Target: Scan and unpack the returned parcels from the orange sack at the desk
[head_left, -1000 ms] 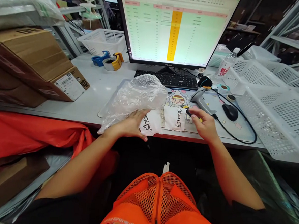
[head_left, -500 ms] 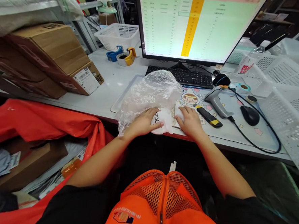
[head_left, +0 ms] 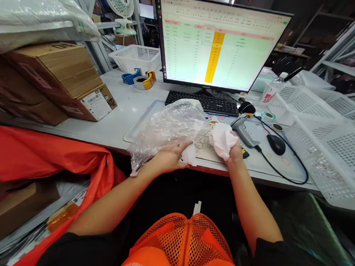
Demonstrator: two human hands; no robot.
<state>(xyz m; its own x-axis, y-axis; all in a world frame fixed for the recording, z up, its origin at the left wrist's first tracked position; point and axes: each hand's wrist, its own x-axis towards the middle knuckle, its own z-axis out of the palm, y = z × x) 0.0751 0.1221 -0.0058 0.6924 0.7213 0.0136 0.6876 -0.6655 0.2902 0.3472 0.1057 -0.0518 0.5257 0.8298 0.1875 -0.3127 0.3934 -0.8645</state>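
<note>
Here, left hand (head_left: 171, 157) lies open, right hand (head_left: 234, 155) clutches white cloth (head_left: 223, 140).

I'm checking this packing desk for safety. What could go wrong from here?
The right hand grips a crumpled white cloth right beside a black-and-yellow box cutter, so a slip might nick the hand or snag the cloth. The clear plastic bag also hangs past the edge of the white desk next to the left hand, so it could slide off if it isn't held.
</note>
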